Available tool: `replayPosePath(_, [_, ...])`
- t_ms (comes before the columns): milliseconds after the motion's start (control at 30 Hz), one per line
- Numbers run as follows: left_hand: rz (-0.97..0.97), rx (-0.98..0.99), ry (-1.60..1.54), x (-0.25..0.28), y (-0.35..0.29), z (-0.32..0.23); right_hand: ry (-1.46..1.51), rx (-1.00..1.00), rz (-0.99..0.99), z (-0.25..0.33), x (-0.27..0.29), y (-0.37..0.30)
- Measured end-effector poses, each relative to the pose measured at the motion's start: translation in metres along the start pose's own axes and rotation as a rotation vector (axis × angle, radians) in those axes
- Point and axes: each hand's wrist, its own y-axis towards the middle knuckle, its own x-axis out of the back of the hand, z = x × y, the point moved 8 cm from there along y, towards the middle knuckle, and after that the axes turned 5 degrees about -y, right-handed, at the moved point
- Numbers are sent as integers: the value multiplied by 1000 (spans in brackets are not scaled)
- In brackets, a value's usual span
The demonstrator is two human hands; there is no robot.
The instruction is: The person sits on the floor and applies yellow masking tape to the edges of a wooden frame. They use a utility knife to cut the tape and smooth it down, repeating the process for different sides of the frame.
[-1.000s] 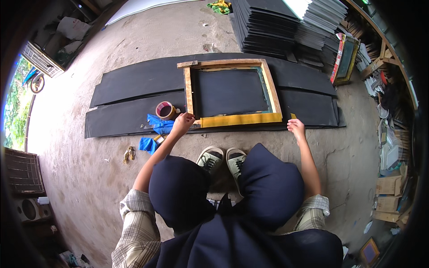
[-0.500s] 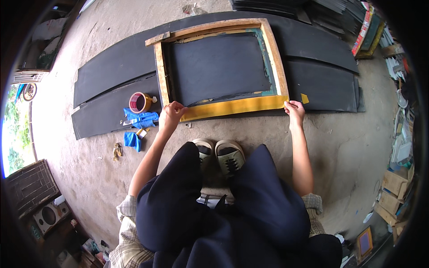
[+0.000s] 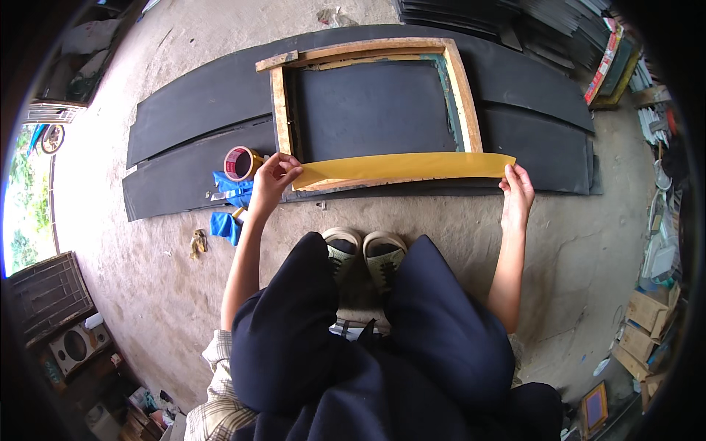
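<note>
A long strip of yellow tape [image 3: 404,167] is stretched between my two hands, over the near bar of a wooden screen-like frame [image 3: 465,95]. My left hand [image 3: 273,182] pinches its left end, near the frame's near left corner. With fingertips closed on the strip's right end, my right hand [image 3: 518,192] is beyond the frame's right corner. Bare wood shows below the strip, so its lower edge is off the bar there; contact elsewhere cannot be told. Beside my left hand lies a roll of yellow tape [image 3: 257,161], close to blue cloth [image 3: 225,228].
Dark flat sheets [image 3: 191,143] lie under the frame on the concrete floor [image 3: 162,279]. My shoes [image 3: 384,259] stand just in front. Cardboard boxes [image 3: 647,312] are at the right, stacked dark panels [image 3: 463,20] at the back, and a speaker box [image 3: 77,347] at the lower left.
My right hand has moved right, past the frame's corner. The yellow strip now sits higher, exposing wood on the near bar that it covered before. The whole view has shifted slightly.
</note>
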Motion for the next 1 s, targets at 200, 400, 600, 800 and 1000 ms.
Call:
replayPosePath(200, [-104, -93, -56, 16, -13, -29, -122, 310, -213, 74, -11, -29])
replayPosePath(400, [-139, -75, -187, 39, -36, -48, -74, 320, -163, 104, -26, -36])
replayPosePath(600, [-114, 9, -449, 53, -45, -49, -38, 344, -83, 123, -31, -32])
replayPosePath(800, [-228, 6, -86, 62, -24, -52, -176, 233, -24, 111, -40, -6])
replayPosePath(1000, [-234, 123, 167, 48, 21, -10, -333, 144, 30, 52, -45, 43])
